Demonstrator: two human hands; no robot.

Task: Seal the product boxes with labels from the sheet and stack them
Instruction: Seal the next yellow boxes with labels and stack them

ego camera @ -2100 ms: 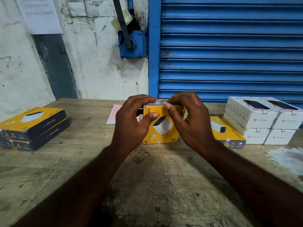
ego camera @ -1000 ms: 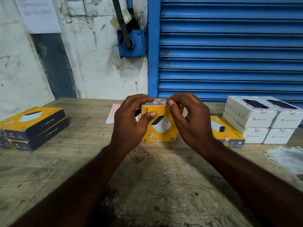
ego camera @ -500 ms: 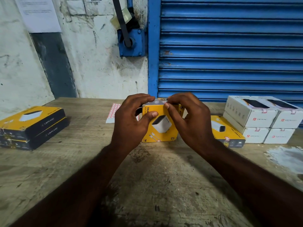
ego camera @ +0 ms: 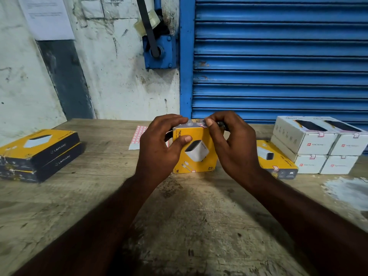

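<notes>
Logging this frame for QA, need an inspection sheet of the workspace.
Surface: worn wooden table, pale patch at right.
Job's things: yellow box upright on table; label sheet behind it; yellow-black boxes stacked left; white boxes stacked right; flat yellow box beside them.
Clutter: nothing seen.
Grippers: left hand holds the box; right hand pinches its top edge.
Cables: nothing seen.
Surroundings: blue shutter, stained wall.

Worn wooden table (ego camera: 189,226): label sheet (ego camera: 137,137), yellow boxes (ego camera: 39,154), (ego camera: 196,154), (ego camera: 275,159), white box stack (ego camera: 318,146).
</notes>
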